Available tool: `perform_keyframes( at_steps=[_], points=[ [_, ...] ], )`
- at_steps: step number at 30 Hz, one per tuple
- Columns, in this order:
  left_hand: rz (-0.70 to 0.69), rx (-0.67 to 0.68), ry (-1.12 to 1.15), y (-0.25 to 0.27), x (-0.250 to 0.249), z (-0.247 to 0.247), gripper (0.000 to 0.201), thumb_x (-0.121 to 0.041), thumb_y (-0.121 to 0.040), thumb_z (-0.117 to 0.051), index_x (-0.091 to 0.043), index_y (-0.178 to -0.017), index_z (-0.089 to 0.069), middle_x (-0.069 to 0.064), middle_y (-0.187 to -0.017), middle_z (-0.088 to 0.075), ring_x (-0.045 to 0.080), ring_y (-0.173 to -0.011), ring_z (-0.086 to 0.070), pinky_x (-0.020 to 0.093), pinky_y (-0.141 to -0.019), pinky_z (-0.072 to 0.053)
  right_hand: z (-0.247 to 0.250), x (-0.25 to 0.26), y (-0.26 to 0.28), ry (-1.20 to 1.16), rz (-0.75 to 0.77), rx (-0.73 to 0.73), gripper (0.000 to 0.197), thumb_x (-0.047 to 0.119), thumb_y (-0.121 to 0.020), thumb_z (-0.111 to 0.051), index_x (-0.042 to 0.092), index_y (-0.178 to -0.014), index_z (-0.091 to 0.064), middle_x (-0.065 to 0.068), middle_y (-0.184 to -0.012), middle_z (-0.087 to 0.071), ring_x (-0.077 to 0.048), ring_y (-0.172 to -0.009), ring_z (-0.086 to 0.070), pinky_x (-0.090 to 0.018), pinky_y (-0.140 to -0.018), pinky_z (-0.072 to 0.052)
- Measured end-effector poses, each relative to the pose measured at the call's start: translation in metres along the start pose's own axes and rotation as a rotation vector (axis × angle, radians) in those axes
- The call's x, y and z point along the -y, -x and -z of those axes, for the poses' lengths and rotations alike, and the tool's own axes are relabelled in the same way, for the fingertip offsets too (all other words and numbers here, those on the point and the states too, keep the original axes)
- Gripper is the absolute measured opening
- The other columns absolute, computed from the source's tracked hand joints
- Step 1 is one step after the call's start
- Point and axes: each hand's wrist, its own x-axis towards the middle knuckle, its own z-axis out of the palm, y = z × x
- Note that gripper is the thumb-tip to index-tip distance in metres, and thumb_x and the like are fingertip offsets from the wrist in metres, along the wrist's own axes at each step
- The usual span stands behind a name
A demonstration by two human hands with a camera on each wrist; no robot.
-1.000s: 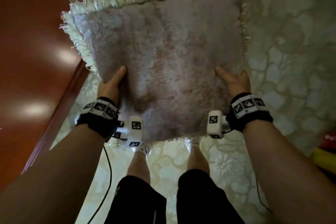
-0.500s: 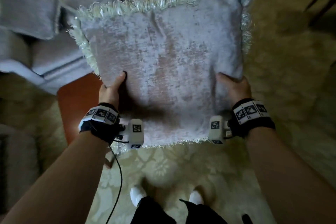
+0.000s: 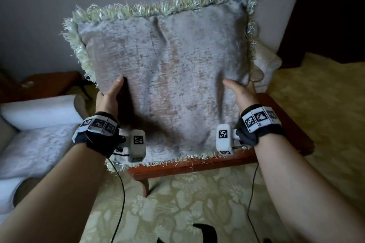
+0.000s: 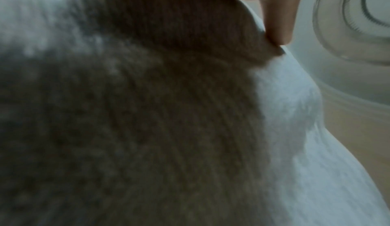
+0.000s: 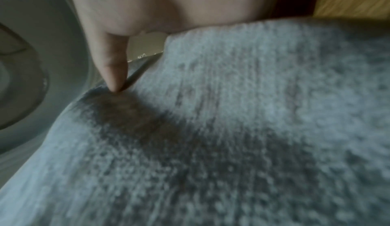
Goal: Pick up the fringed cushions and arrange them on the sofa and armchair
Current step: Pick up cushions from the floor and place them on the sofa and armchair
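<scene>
A square grey cushion (image 3: 167,77) with pale green fringe stands nearly upright in front of me, held by its two lower sides. My left hand (image 3: 110,95) grips its left side with the thumb pressed on the front; the fingers are hidden behind. My right hand (image 3: 241,92) grips the right side the same way. In the left wrist view the thumb (image 4: 278,21) digs into the cushion fabric (image 4: 147,112). The right wrist view shows the right thumb (image 5: 112,66) pressing the cushion (image 5: 232,129). A pale upholstered sofa or armchair (image 3: 35,140) lies at the left.
A reddish wooden table (image 3: 280,124) stands right under and behind the cushion, with a crumpled pale cloth (image 3: 266,69) on it. A second wooden table (image 3: 45,85) is at the back left. A grey wall is behind, a dark doorway (image 3: 335,16) at the right, a patterned carpet (image 3: 197,203) underfoot.
The view swung up from the floor to the wall and the wooden table. The cushion rose to nearly upright. Both hands kept the same grip on its sides.
</scene>
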Motion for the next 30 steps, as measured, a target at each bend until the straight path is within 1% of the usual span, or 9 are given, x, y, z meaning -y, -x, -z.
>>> perform_keyframes(
  at_steps=[5, 10, 12, 14, 15, 18, 22, 27, 30],
  points=[
    [-0.086, -0.110, -0.044, -0.012, -0.056, 0.081, 0.098, -0.071, -0.041, -0.090, -0.015, -0.120, -0.070, 0.004, -0.115, -0.076, 0.027, -0.108, -0.072, 0.047, -0.103, -0.052, -0.076, 0.024, 0.040, -0.007, 0.065, 0.138, 0.111, 0.060, -0.056, -0.083, 0.019, -0.148, -0.036, -0.001, -0.146, -0.052, -0.023, -0.133, -0.049, -0.047, -0.118, -0.033],
    [-0.193, -0.101, -0.016, 0.007, -0.112, 0.144, 0.091, -0.051, -0.053, -0.086, -0.003, -0.127, -0.065, 0.012, -0.122, -0.072, 0.029, -0.114, -0.069, 0.043, -0.105, -0.052, -0.147, 0.029, 0.078, -0.029, 0.094, 0.241, 0.072, 0.035, -0.082, -0.079, 0.019, -0.143, -0.043, 0.003, -0.132, -0.059, -0.017, -0.121, -0.055, -0.031, -0.109, -0.038],
    [-0.209, -0.109, -0.030, 0.008, -0.128, 0.170, 0.090, -0.051, -0.053, -0.085, -0.003, -0.126, -0.065, 0.011, -0.120, -0.073, 0.028, -0.112, -0.070, 0.043, -0.105, -0.052, -0.174, 0.030, 0.092, -0.029, 0.118, 0.242, 0.062, 0.028, -0.083, -0.079, 0.016, -0.137, -0.050, 0.004, -0.127, -0.064, -0.013, -0.115, -0.060, -0.017, -0.097, -0.043],
    [-0.225, -0.126, -0.049, 0.008, -0.142, 0.194, 0.088, -0.052, -0.055, -0.084, -0.004, -0.127, -0.065, 0.009, -0.119, -0.073, 0.025, -0.111, -0.070, 0.038, -0.104, -0.052, -0.199, 0.034, 0.108, -0.013, 0.140, 0.250, 0.046, 0.024, -0.088, -0.075, 0.014, -0.126, -0.052, 0.012, -0.109, -0.062, 0.001, -0.095, -0.059, 0.003, -0.072, -0.040],
    [-0.239, -0.139, -0.064, 0.006, -0.148, 0.207, 0.084, -0.051, -0.060, -0.083, -0.004, -0.128, -0.065, 0.009, -0.119, -0.072, 0.023, -0.110, -0.070, 0.034, -0.103, -0.053, -0.211, 0.034, 0.115, -0.014, 0.147, 0.256, 0.043, 0.023, -0.089, -0.073, 0.017, -0.124, -0.049, 0.012, -0.105, -0.058, 0.001, -0.091, -0.057, 0.005, -0.067, -0.038],
    [-0.272, -0.186, -0.109, 0.000, -0.163, 0.243, 0.061, -0.035, -0.082, -0.078, -0.002, -0.130, -0.063, 0.012, -0.125, -0.070, 0.023, -0.111, -0.068, 0.022, -0.091, -0.054, -0.249, 0.031, 0.126, -0.078, 0.138, 0.309, 0.060, 0.028, -0.086, -0.076, 0.016, -0.135, -0.044, 0.005, -0.117, -0.056, -0.013, -0.110, -0.054, -0.014, -0.092, -0.038],
    [-0.277, -0.298, -0.131, -0.018, -0.175, 0.294, 0.062, -0.035, -0.082, -0.079, -0.002, -0.131, -0.062, 0.010, -0.125, -0.070, 0.023, -0.112, -0.068, 0.018, -0.086, -0.055, -0.313, 0.025, 0.133, -0.060, 0.144, 0.371, 0.068, 0.039, -0.075, -0.083, 0.018, -0.132, -0.053, 0.002, -0.129, -0.064, -0.017, -0.119, -0.059, -0.029, -0.106, -0.042],
    [-0.292, -0.420, -0.167, -0.047, -0.181, 0.348, 0.056, -0.032, -0.083, -0.078, -0.003, -0.129, -0.064, 0.010, -0.122, -0.071, 0.020, -0.106, -0.069, 0.009, -0.071, -0.054, -0.396, 0.010, 0.128, -0.032, 0.107, 0.459, 0.047, 0.028, -0.083, -0.079, 0.018, -0.123, -0.058, 0.006, -0.112, -0.067, -0.012, -0.105, -0.063, -0.016, -0.088, -0.046],
    [-0.282, -0.491, -0.169, -0.067, -0.182, 0.376, 0.066, -0.041, -0.073, -0.081, -0.004, -0.126, -0.066, 0.011, -0.120, -0.072, 0.019, -0.101, -0.070, 0.013, -0.073, -0.055, -0.452, -0.007, 0.114, -0.046, 0.089, 0.481, 0.057, 0.030, -0.085, -0.077, 0.009, -0.133, -0.053, 0.000, -0.117, -0.062, -0.016, -0.106, -0.058, -0.014, -0.084, -0.043]
  ],
)
